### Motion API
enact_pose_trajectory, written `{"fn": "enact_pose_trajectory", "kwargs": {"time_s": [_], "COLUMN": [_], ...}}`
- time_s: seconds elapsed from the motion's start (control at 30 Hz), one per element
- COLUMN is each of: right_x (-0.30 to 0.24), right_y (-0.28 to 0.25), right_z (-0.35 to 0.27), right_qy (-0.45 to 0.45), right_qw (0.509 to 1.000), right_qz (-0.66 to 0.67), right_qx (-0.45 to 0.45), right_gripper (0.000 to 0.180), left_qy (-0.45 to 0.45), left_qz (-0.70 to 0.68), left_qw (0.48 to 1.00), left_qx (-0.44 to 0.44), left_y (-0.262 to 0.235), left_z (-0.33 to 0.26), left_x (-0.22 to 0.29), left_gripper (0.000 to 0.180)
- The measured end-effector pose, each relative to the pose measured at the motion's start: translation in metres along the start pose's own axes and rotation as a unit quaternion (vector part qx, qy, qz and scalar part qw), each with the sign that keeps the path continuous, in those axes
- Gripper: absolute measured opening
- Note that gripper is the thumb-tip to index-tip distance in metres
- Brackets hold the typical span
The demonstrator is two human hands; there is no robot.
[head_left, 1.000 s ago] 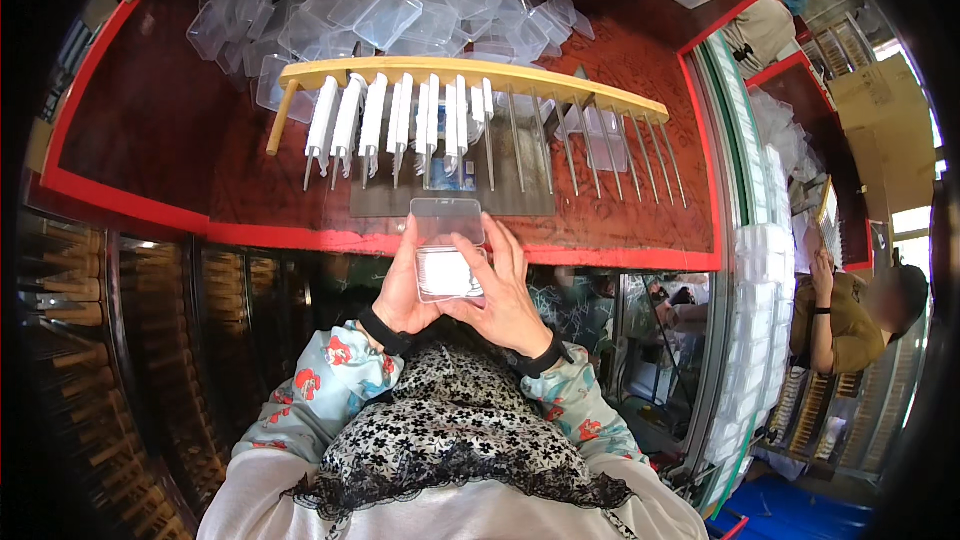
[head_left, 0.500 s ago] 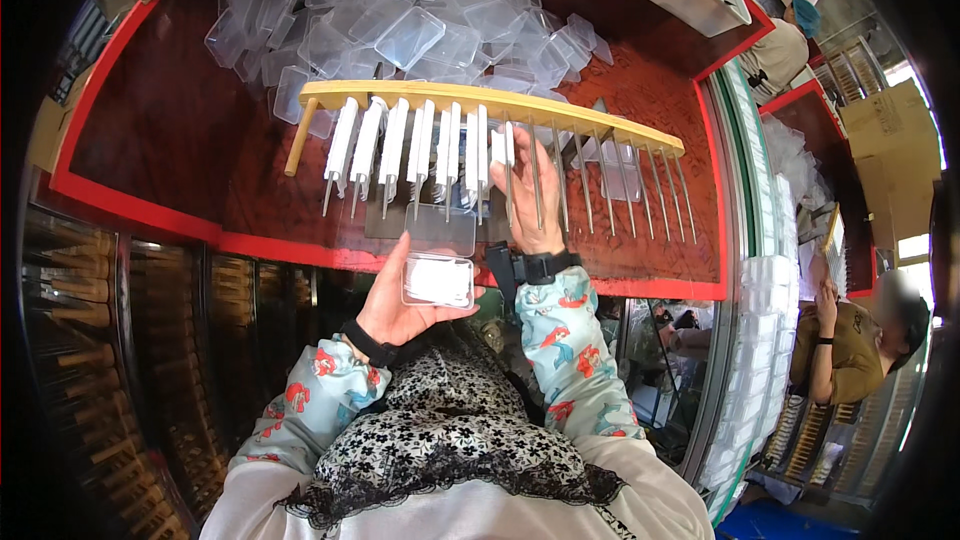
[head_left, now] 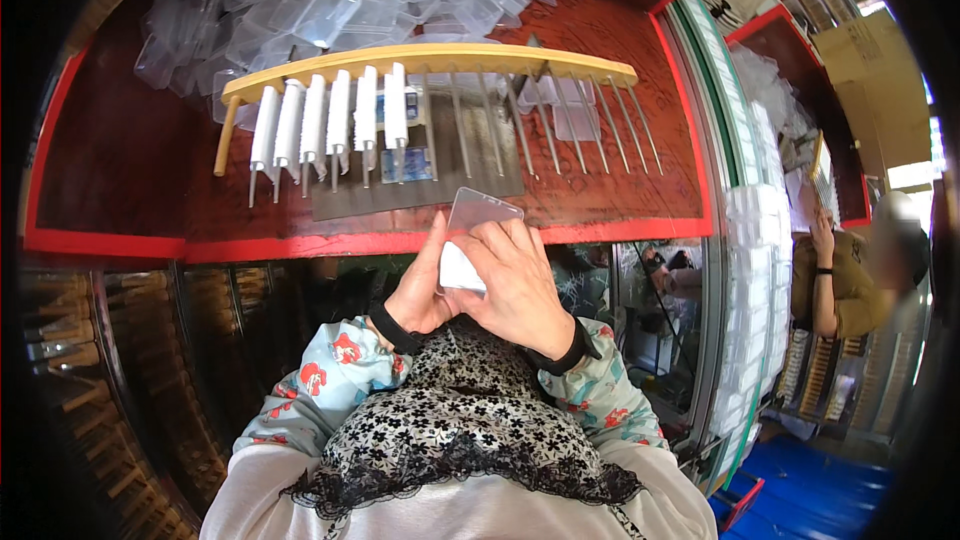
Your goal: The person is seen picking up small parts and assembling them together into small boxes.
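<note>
In front of my apron, a clear plastic box [head_left: 486, 207] with its lid raised rests in my left hand [head_left: 415, 292], whose fingers are closed round its side. White contents [head_left: 459, 269] show in its lower half. My right hand [head_left: 517, 285] lies over the box, fingers bent and pressed onto it; whether a white piece is under them is hidden. Beyond my hands stands a rack with a wooden bar [head_left: 430, 57] and metal rods. White rolled sleeves [head_left: 340, 112] cover several rods at its left; the rods [head_left: 560, 125] to the right are bare.
A heap of clear plastic boxes [head_left: 330, 12] fills the back of the red-edged worktop [head_left: 640, 215]. A dark grey mat [head_left: 480, 190] lies under the rack. Stacked filled boxes [head_left: 755, 240] stand at the right. Another person [head_left: 850, 270] works at the far right.
My right hand has left the rack and come down onto the box in my left hand. The rod it was touching is now bare of its white sleeve. The view has shifted.
</note>
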State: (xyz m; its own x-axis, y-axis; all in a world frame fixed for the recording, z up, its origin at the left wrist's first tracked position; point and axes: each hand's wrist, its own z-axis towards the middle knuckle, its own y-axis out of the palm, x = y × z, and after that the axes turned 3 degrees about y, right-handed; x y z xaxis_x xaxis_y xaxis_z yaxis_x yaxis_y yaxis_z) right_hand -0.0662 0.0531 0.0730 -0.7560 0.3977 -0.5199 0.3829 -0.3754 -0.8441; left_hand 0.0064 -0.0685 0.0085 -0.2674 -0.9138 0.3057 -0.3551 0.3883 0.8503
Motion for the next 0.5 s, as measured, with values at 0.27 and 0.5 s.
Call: {"fn": "enact_pose_trajectory", "kwargs": {"time_s": [0.27,0.5], "right_x": [0.053,0.045], "right_y": [0.003,-0.004], "right_z": [-0.009,-0.044], "right_qy": [0.199,-0.016], "right_qw": [0.946,0.948], "right_qz": [0.193,0.283], "right_qx": [0.168,0.144], "right_gripper": [0.058,0.032], "left_qy": [-0.05,-0.103], "left_qz": [-0.03,-0.109], "left_qw": [0.998,0.988], "left_qx": [-0.023,-0.02], "left_y": [0.008,0.016], "left_z": [0.016,0.018], "left_x": [-0.013,-0.011], "left_gripper": [0.066,0.087]}}
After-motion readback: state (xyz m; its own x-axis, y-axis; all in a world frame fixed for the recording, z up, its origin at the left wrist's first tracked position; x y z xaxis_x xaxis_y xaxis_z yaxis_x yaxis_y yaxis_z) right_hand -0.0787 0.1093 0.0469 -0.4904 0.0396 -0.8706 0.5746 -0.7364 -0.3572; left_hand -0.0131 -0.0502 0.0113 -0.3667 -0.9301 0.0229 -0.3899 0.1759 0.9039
